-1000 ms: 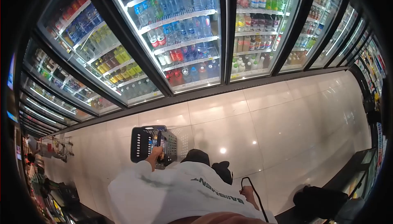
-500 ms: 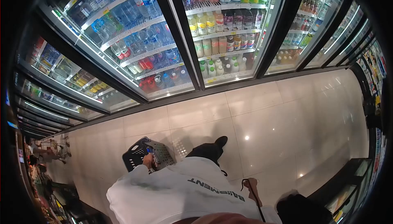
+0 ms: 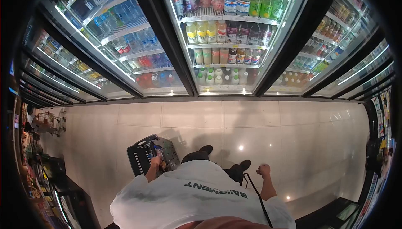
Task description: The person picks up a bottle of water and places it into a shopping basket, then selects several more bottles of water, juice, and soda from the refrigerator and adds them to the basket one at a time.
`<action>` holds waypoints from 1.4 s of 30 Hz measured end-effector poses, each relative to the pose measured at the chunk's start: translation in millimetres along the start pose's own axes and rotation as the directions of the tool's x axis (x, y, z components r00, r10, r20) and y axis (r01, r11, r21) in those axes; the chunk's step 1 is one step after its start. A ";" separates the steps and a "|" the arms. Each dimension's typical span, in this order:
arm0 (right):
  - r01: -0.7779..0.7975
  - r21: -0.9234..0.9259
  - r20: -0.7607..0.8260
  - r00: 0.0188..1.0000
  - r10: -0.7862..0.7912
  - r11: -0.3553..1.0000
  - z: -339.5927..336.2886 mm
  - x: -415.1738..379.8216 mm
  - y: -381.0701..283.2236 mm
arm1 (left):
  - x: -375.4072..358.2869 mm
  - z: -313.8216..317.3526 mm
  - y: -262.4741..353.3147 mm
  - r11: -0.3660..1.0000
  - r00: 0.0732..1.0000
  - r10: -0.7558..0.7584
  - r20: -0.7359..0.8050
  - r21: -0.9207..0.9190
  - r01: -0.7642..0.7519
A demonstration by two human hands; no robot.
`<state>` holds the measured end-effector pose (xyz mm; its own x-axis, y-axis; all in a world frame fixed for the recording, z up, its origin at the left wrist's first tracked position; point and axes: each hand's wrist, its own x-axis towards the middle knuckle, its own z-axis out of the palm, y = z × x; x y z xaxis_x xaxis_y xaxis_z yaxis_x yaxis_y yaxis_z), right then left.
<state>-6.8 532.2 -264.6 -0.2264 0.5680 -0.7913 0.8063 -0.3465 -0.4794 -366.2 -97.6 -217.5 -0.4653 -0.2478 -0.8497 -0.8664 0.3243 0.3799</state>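
A dark grey shopping basket (image 3: pixel 170 151) with a perforated wall hangs at my left side. My left hand (image 3: pixel 155 161) is closed round its dark handle (image 3: pixel 153 149). Something small with blue and pale colours shows inside the basket, too small to name. Out to the right, my right hand (image 3: pixel 264 170) hangs over the floor with its fingers curled in, and I see nothing in them. A black cord (image 3: pixel 260 202) hangs down the front of my white top (image 3: pixel 163 202), apart from that hand.
Glass-door drink coolers (image 3: pixel 228 57) with shelves of bottles line the wall ahead. Pale shiny floor tiles (image 3: pixel 251 116) lie between me and them. A person (image 3: pixel 35 124) is beside a shopping cart (image 3: pixel 52 120) at far left. Stocked shelves (image 3: pixel 379 133) stand at far right.
My view has turned to face the coolers more squarely, and they appear nearer. My right hand has swung forward, away from the cord. Both shoes now show; the basket stays in my left hand.
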 end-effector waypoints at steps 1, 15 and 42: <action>0.036 0.009 0.013 0.999 -0.036 0.999 -15.1 15.8 -8.5 | -29.4 15.2 4.0 0.998 0.999 -0.002 0.036 0.058 0.000; 0.290 -0.652 0.188 0.957 -0.221 0.701 -269.3 130.6 66.2 | -199.3 262.2 -27.4 0.321 0.895 0.291 0.337 0.847 -0.423; 0.654 -0.622 0.612 0.749 -0.252 0.431 -501.9 458.3 -107.9 | -189.4 527.6 3.2 0.637 0.935 0.353 0.048 0.719 -0.277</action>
<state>76.7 1204.6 -385.1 -0.7078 0.0559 -0.7042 0.5394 0.6864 -0.4876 -185.1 432.1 -248.2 -0.7316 -0.0734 -0.6777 -0.2922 0.9320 0.2145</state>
